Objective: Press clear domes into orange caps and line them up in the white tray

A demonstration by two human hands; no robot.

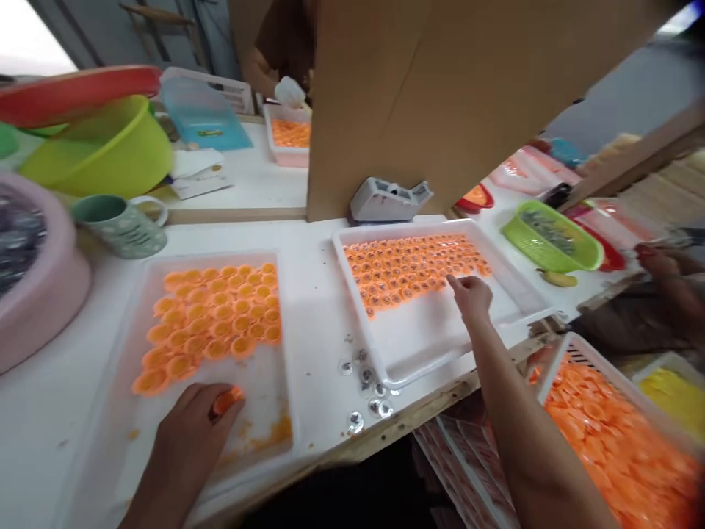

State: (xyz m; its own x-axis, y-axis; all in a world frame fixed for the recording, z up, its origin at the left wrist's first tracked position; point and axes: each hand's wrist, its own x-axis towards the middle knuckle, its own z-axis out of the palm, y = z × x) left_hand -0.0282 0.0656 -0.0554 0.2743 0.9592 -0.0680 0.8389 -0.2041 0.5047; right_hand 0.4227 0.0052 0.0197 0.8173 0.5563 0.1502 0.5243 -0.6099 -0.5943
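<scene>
My left hand [190,433] is closed around a small orange cup [227,400], above the near part of the left white tray [289,353]. Beyond it in that tray stand rows of similar orange cups [220,308], with orange smears on the tray floor. Over on the right, my right hand [472,297] is pinched at the near edge of packed orange pieces with shiny centres [396,272]. They fill the far part of the right white tray [407,378]. Whatever its fingertips hold is too small to make out.
Loose clear discs [377,397] lie between the trays. A tape dispenser [388,200] stands by a tall cardboard panel [385,95]. At left are a mug [124,228] and a pink tub [49,294]. A crate of orange pieces [600,419] sits lower right. Other people work nearby.
</scene>
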